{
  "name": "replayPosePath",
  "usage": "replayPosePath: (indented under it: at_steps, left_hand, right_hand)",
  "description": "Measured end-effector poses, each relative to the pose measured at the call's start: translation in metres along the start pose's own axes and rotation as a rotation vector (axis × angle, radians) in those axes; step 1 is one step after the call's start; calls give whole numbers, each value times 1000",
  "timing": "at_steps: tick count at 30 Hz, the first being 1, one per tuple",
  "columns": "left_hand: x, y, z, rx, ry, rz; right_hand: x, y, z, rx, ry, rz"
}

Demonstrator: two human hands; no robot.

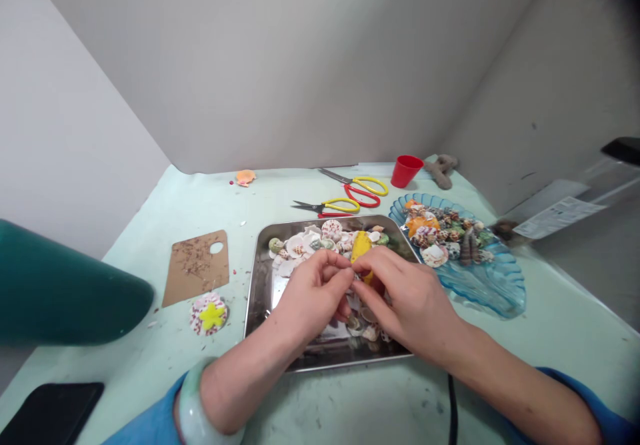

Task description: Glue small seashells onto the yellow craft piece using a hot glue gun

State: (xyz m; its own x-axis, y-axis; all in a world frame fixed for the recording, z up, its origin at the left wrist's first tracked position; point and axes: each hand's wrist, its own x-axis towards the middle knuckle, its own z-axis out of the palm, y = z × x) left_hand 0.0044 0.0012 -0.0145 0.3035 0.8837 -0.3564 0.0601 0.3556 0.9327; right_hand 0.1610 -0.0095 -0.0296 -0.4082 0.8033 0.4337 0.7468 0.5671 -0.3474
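Over the metal tray (256,278), my left hand (313,291) and my right hand (413,291) meet fingertip to fingertip. Both are closed in a pinch, and whatever lies between the fingers is too small and covered to name. The tray holds many seashells, among them white scallop-like shells (301,243) and a speckled shell (332,229). A long yellow piece (361,245) shows just behind my right fingers, partly hidden by them. Left of the tray lies a speckled shell disc (195,315) with a yellow-green flower shape (212,315) on top.
Two pairs of scissors (367,186) lie behind the tray, near a red cup (406,171). A blue shell-shaped dish (500,291) with small shells stands at right. Leftward are a brown board (187,275), a dark green cylinder (75,291) and a black flat object (53,411).
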Motion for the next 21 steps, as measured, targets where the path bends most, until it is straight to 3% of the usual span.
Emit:
replayPosePath:
  at_steps: [21]
  left_hand:
    - [-1, 4, 0, -58, -15, -3]
  right_hand:
    - [0, 0, -1, 6, -41, 1]
